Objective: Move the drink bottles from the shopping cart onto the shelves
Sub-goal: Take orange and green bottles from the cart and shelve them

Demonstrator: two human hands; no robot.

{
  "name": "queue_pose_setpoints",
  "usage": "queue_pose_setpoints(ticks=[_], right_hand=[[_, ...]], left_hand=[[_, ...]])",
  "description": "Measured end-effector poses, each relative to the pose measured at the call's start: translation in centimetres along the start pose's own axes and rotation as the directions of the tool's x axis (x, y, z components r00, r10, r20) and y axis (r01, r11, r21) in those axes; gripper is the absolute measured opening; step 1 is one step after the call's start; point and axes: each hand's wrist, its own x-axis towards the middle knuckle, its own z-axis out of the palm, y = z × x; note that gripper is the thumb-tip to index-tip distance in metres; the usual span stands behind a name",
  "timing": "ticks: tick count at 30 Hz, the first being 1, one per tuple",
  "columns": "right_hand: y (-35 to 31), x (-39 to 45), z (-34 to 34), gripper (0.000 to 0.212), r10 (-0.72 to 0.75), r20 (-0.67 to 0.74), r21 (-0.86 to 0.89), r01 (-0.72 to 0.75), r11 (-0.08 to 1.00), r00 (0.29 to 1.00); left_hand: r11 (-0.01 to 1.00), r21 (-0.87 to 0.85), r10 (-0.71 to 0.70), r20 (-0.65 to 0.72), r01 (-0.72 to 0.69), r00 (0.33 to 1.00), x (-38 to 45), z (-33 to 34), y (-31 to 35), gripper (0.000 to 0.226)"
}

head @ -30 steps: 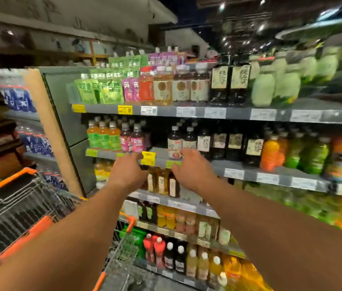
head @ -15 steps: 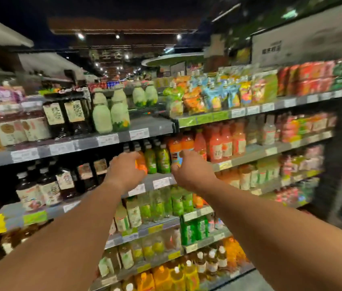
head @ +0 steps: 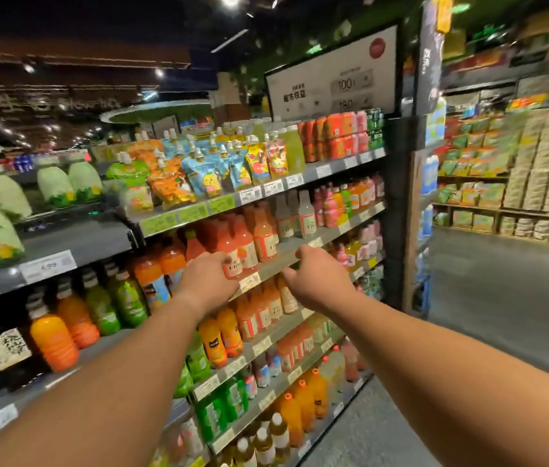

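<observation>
Both arms reach out level toward the drink aisle. The left hand [head: 207, 284] has its grip narrowed, fingers curled forward over the top of a pink-orange plastic juice bottle with a pale label [head: 232, 254] that stands at the front edge of the grey metal shelf [head: 283, 261]; whether the fingers actually close round it cannot be told, since the back of the hand hides them. The right hand [head: 316, 278] sits just to the right of the left grip, fingers loosely curled with the thumb and knuckles toward the shelf lip, holding nothing that can be seen. Directly beyond both grips stand rows of similar pink-orange bottles; below the grips are shorter orange bottles [head: 259, 311], and up and to the left are spouted drink pouches with blue and orange print [head: 199, 173]. The shopping cart is out of view, so no bottle waiting to be moved can be seen here.

The step in hand looks like settling or straightening a bottle in the front row. To do it well, the left grip should hold the body below the shoulder, keep the bottle upright, and slide it back until its base sits fully behind the price-tag rail [head: 249, 281]. The right hand could steady the neighbouring bottles so none topples off the lip.
</observation>
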Motion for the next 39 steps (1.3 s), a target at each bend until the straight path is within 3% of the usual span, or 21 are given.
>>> queue_pose_setpoints(ticks=[9, 15, 20, 25, 30, 35, 39], right_hand=[[15.0, 12.3, -5.2, 0.045, 0.065, 0.000, -0.070, -0.065, 0.995, 0.998], [23.4, 21.2, -6.6, 0.051, 0.084, 0.034, -0.109, -0.080, 0.991, 0.996], [28.9, 28.5, -4.9, 0.044, 0.087, 0.057, -0.115, -0.080, 0.990, 0.995], [32.8, 36.4, -2.5, 0.049, 0.092, 0.085, -0.091, -0.084, 0.992, 0.992], [35.8, 43.4, -1.0, 0.053, 0.063, 0.105, -0.067, -0.056, 0.996, 0.992], [38.8, 51.1, 0.7, 0.048, 0.005, 0.140, -0.021, -0.003, 1.000, 0.990], [41.3, 57.3, 3.4, 0.048, -0.069, 0.163, 0.000, 0.070, 0.998, 0.984]], left_hand=[[0.994, -0.049, 0.100, 0.013, -0.099, 0.995, 13.6, 9.2, 14.0, 0.053], [0.990, -0.081, 0.120, 0.055, -0.115, 0.991, 22.4, 15.3, 21.0, 0.055], [0.990, -0.083, 0.121, 0.077, -0.115, 0.990, 29.9, 20.4, 23.7, 0.052], [0.990, -0.100, 0.109, 0.065, -0.102, 0.992, 37.8, 24.7, 25.4, 0.025], [0.992, -0.069, 0.108, 0.069, -0.103, 0.992, 44.6, 28.5, 27.7, 0.048], [0.998, -0.028, 0.056, 0.033, -0.055, 0.998, 50.3, 30.2, 29.7, 0.028], [0.994, -0.103, -0.049, -0.003, 0.048, 0.999, 54.3, 33.1, 32.4, 0.036]])
